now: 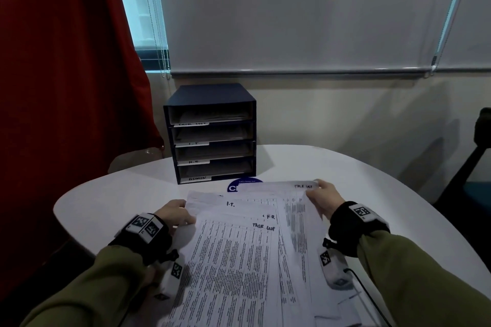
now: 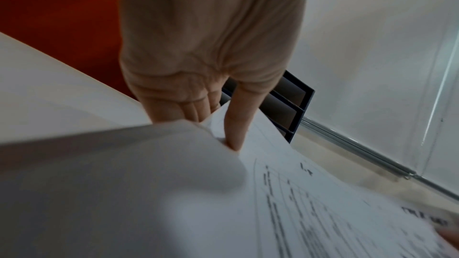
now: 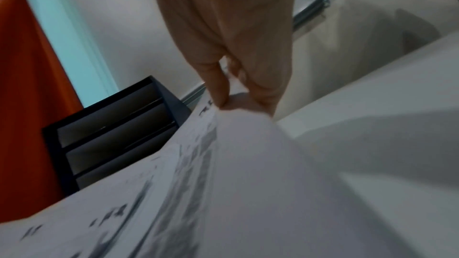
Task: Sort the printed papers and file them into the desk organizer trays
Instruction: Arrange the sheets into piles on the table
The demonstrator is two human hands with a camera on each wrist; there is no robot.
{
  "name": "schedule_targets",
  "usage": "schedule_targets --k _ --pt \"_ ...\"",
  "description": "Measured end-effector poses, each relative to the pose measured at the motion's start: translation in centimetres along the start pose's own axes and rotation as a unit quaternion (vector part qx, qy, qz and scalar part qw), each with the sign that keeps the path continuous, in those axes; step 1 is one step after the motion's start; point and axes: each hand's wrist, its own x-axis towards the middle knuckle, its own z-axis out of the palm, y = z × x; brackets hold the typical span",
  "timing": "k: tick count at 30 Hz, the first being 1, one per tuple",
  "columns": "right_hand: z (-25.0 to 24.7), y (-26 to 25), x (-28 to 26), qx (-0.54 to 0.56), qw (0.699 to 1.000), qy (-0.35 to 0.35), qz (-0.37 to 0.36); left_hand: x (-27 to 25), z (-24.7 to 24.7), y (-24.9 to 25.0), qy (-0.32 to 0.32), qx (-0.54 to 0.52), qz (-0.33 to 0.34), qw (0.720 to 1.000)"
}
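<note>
A fanned stack of printed papers is held over the white table, with handwritten headings I.T., H.R and TASK LIST showing at the sheets' tops. My left hand grips the stack's left edge, thumb on top and fingers underneath. My right hand pinches the far right corner of a sheet marked TASK LIST. The dark desk organizer stands beyond the papers, with four trays labelled TASK LIST, I.T, H.R and ADMIN, each holding papers.
A round blue sticker lies on the table between organizer and papers. A red curtain hangs at the left. A dark chair stands at the right. More loose sheets lie near my right forearm.
</note>
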Motion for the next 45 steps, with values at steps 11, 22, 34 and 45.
schedule_targets --k 11,22,34,45 --pt "-5.3 -8.4 -1.4 0.056 0.959 0.142 -0.238 0.0 3.1 1.5 0.010 0.419 0.118 0.900" --pt "-9.5 -17.3 -5.7 0.237 0.921 0.078 -0.300 0.2 0.8 3.2 0.084 0.166 0.207 0.961" --pt "-1.6 -13.3 -5.0 0.231 0.955 -0.115 -0.145 -6.6 -1.5 12.5 0.101 -0.237 0.412 0.874" --pt "3.5 -13.9 -7.2 0.263 0.938 -0.003 -0.225 -9.6 0.8 12.6 0.202 -0.207 0.454 0.843"
